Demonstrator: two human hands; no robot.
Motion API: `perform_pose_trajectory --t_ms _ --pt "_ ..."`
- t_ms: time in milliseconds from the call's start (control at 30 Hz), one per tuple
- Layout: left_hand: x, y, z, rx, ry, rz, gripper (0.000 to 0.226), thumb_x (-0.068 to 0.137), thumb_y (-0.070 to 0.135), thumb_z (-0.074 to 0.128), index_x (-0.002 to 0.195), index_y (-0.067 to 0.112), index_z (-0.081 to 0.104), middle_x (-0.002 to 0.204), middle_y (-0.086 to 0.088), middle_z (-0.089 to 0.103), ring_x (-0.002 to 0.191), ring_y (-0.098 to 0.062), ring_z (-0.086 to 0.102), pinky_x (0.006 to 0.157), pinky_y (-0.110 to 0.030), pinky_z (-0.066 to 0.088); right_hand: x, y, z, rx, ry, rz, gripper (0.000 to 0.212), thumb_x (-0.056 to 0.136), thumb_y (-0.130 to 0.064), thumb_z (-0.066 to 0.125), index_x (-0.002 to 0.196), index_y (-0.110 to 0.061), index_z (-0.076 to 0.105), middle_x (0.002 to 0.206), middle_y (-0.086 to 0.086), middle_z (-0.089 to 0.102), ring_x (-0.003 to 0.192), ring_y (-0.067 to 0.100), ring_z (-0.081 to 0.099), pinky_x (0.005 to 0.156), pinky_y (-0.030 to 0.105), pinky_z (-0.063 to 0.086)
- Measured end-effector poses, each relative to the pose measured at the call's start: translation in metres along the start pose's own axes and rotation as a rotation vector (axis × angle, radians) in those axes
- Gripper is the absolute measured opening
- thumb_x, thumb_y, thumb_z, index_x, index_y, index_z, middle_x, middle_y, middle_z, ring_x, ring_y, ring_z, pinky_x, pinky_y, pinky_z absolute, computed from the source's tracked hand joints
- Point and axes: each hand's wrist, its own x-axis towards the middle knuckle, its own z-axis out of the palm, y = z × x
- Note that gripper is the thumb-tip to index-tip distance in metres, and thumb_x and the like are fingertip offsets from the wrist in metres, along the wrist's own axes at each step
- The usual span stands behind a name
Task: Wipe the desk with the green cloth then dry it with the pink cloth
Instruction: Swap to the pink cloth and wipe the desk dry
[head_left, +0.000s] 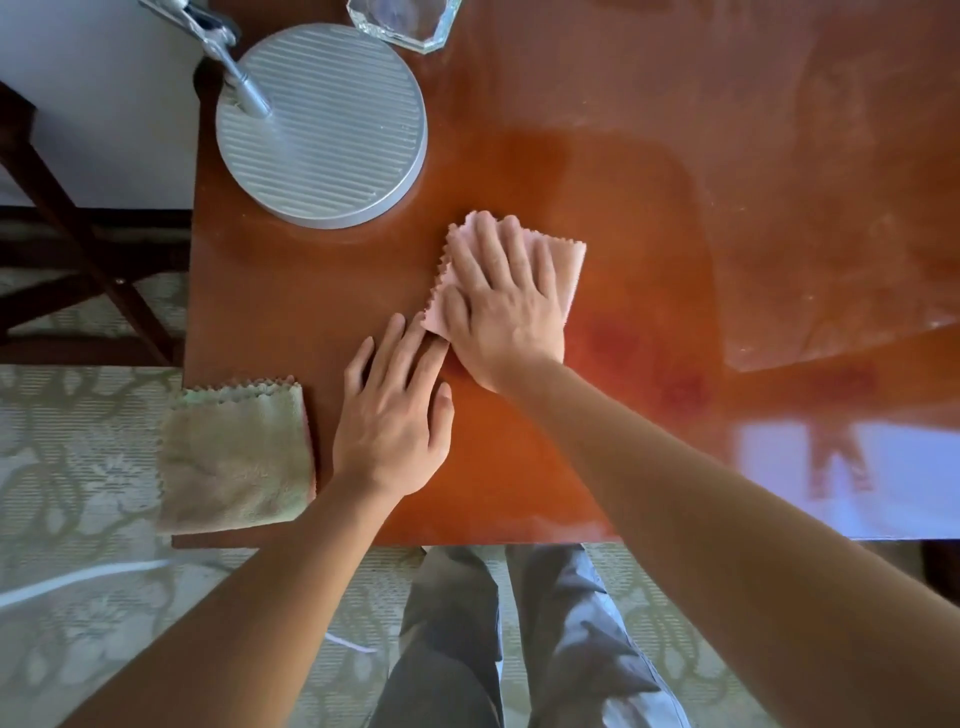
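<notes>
The pink cloth (563, 262), folded with zigzag edges, lies flat on the glossy reddish-brown desk (649, 234). My right hand (501, 306) presses down on it with fingers spread, covering most of it. My left hand (395, 415) rests flat on the bare desk just left of it, fingers apart, its fingertips touching the pink cloth's near corner. The green cloth (236, 457) lies folded at the desk's near left corner, slightly overhanging the edge, untouched by either hand.
A round ribbed silver lamp base (322, 124) with its metal arm stands at the far left of the desk. A clear glass object (402, 21) sits behind it. A dark wooden chair frame (78, 234) stands left of the desk on patterned carpet.
</notes>
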Motion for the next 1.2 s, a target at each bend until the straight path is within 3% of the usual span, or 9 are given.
perform_pose_trajectory --t_ms 133,333,467,600,733,800,967,1100,1200 --pt "-0.001 0.001 0.0 0.006 0.0 0.006 0.048 0.102 0.027 0.041 0.145 0.01 0.051 0.158 -0.014 0.043 0.151 -0.03 0.032 0.121 -0.052 0.026 -0.001 0.032 -0.008 -0.058 -0.049 -0.116 0.061 0.107 -0.05 0.012 0.165 -0.03 0.01 0.173 0.002 0.005 0.159 0.025 -0.004 0.128 0.045 -0.006" --pt "0.0 0.001 0.0 -0.003 -0.003 -0.007 0.047 0.103 0.029 0.038 0.144 0.01 0.052 0.159 -0.013 0.042 0.152 -0.029 0.032 0.122 -0.051 0.024 -0.01 0.139 -0.037 -0.026 0.006 0.19 0.06 0.106 -0.049 0.014 0.164 -0.034 0.013 0.173 0.002 0.006 0.159 0.023 -0.001 0.128 0.042 -0.006" --pt "0.001 0.002 0.001 -0.001 -0.004 -0.016 0.046 0.101 0.028 0.042 0.143 0.011 0.052 0.158 -0.013 0.043 0.151 -0.03 0.033 0.122 -0.05 0.024 0.006 0.104 -0.027 0.043 0.072 0.335 0.062 0.104 -0.046 0.014 0.164 -0.03 0.014 0.173 0.003 0.006 0.159 0.025 -0.002 0.127 0.049 -0.003" --pt "0.001 0.003 0.0 0.005 -0.019 -0.02 0.045 0.099 0.027 0.043 0.14 0.011 0.053 0.156 -0.013 0.045 0.15 -0.03 0.035 0.119 -0.05 0.025 0.017 0.039 -0.014 0.033 0.034 0.11 0.061 0.107 -0.045 0.014 0.165 -0.026 0.014 0.173 0.003 0.005 0.159 0.026 -0.004 0.127 0.048 -0.005" --pt "0.018 0.011 -0.002 0.039 0.011 -0.073 0.035 0.094 0.025 0.051 0.125 0.01 0.059 0.144 -0.012 0.055 0.141 -0.03 0.045 0.109 -0.049 0.03 0.017 0.052 -0.017 -0.014 -0.04 -0.078 0.063 0.105 -0.05 0.01 0.164 -0.029 0.015 0.173 0.002 0.007 0.159 0.025 -0.001 0.128 0.047 -0.003" --pt "0.039 0.018 -0.002 0.037 -0.001 -0.083 0.035 0.095 0.024 0.051 0.126 0.011 0.058 0.144 -0.012 0.054 0.142 -0.03 0.043 0.111 -0.051 0.028 0.02 0.089 -0.025 -0.035 -0.039 -0.031 0.063 0.104 -0.051 0.009 0.164 -0.032 0.011 0.173 0.001 0.004 0.159 0.023 -0.004 0.128 0.045 -0.005" --pt "0.106 0.04 0.007 0.004 -0.104 -0.166 0.051 0.103 0.035 0.038 0.151 0.018 0.043 0.163 -0.014 0.033 0.154 -0.033 0.022 0.122 -0.056 0.016 0.036 0.182 -0.054 -0.018 0.027 0.245 0.06 0.105 -0.048 0.014 0.164 -0.035 0.013 0.173 0.001 0.006 0.159 0.022 -0.002 0.128 0.045 -0.002" --pt "0.118 0.045 0.018 0.051 -0.109 -0.236 0.053 0.105 0.04 0.031 0.155 0.024 0.038 0.167 -0.01 0.027 0.157 -0.03 0.016 0.124 -0.055 0.012 0.05 0.166 -0.048 -0.004 0.055 0.325 0.062 0.103 -0.047 0.009 0.164 -0.034 0.008 0.173 -0.001 0.001 0.158 0.021 -0.007 0.127 0.045 -0.006" --pt "0.116 0.043 0.019 0.063 -0.09 -0.225 0.053 0.104 0.04 0.034 0.153 0.022 0.042 0.165 -0.01 0.031 0.155 -0.031 0.021 0.123 -0.056 0.015 0.064 0.115 -0.038 -0.01 0.042 0.203 0.061 0.105 -0.045 0.009 0.165 -0.03 0.005 0.173 0.001 -0.001 0.158 0.023 -0.009 0.127 0.046 -0.006"
